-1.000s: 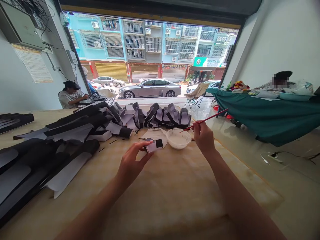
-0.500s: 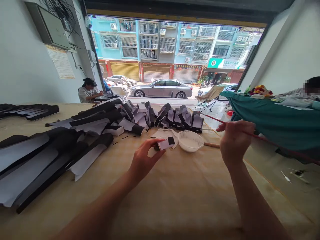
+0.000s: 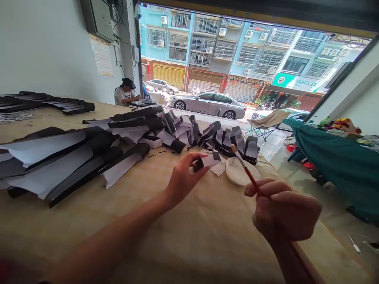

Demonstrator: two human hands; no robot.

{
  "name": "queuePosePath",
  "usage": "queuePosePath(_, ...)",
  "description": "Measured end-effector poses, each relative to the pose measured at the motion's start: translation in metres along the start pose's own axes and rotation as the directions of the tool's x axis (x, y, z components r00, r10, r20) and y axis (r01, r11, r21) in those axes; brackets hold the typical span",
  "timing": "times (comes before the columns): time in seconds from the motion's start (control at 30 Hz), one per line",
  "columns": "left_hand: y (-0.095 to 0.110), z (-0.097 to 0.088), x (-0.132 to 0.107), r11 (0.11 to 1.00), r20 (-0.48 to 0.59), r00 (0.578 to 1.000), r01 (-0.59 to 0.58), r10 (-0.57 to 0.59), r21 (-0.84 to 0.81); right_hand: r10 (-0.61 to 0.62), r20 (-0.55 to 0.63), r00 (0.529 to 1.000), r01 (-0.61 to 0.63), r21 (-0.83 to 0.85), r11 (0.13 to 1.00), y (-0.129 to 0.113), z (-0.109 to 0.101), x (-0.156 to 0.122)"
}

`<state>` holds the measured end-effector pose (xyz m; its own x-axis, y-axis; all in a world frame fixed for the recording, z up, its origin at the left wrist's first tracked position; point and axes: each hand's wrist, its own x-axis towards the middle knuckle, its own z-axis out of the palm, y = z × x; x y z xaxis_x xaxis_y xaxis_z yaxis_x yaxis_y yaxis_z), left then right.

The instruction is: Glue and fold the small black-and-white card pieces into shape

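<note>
Above a long tan-covered worktable, the left hand pinches a small black-and-white piece of backed material between thumb and fingertips, which hide part of its edge. The right hand is clenched around a red-handled brush. The brush's pale bristle end points up and left, near the piece but not touching it, and its lower handle runs past the hand to the bottom of the view.

Just beyond the right fingers sits a shallow white bowl, its contents hard to make out. A scrap of white paper lies between the bowl and the left fingertips. Left of those fingers lie heaps of long black strips with white sheets. Past the fingertips stands a row of folded black-and-white pieces.

Far beyond the fingers, a seated person works by the doorway, their hands too small to make out. Writing on the green street sign and the wall notice is unreadable.
</note>
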<state>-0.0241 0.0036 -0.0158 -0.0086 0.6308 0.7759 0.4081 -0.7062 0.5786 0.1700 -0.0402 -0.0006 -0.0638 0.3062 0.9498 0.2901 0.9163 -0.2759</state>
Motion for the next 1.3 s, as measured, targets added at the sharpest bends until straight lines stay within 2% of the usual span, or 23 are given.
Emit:
queuePosePath(0.07,0.0,0.0,0.0,1.0,-0.005,1.0,0.001,-0.001,-0.014,-0.023,0.087,0.996,0.021,0.017,1.0,-0.002,0.002,-0.001)
queuePosePath(0.17,0.001,0.001,-0.001,1.0,-0.01,1.0,-0.004,0.003,-0.021,-0.085,0.193,0.977,0.1,-0.069,0.993,-0.004,0.005,0.001)
queuePosePath(0.27,0.002,0.002,-0.001,1.0,-0.009,1.0,-0.005,0.004,-0.02,-0.13,0.191,0.973,0.143,-0.057,0.988,-0.001,0.008,0.001)
queuePosePath(0.4,0.002,0.001,-0.001,1.0,0.001,1.0,0.0,0.0,-0.007,-0.089,0.211,0.973,0.102,-0.051,0.994,0.005,0.011,-0.002)
queuePosePath(0.83,0.002,0.002,-0.002,0.999,0.001,0.999,-0.037,0.037,-0.008,0.026,0.144,0.989,0.001,-0.184,0.983,0.01,0.017,-0.005)
queuePosePath(1.07,-0.002,0.003,-0.004,0.998,-0.007,0.999,-0.038,0.038,0.05,0.017,0.094,0.995,-0.007,-0.114,0.993,0.01,0.014,-0.007)
queuePosePath(1.23,0.0,0.003,-0.004,0.998,0.003,0.999,-0.053,0.053,0.038,0.002,0.183,0.983,0.026,-0.15,0.988,0.01,0.016,-0.004)
queuePosePath(1.3,0.0,0.003,-0.003,0.998,-0.003,0.999,-0.052,0.052,0.044,0.001,0.176,0.984,0.021,-0.125,0.992,0.012,0.016,-0.006)
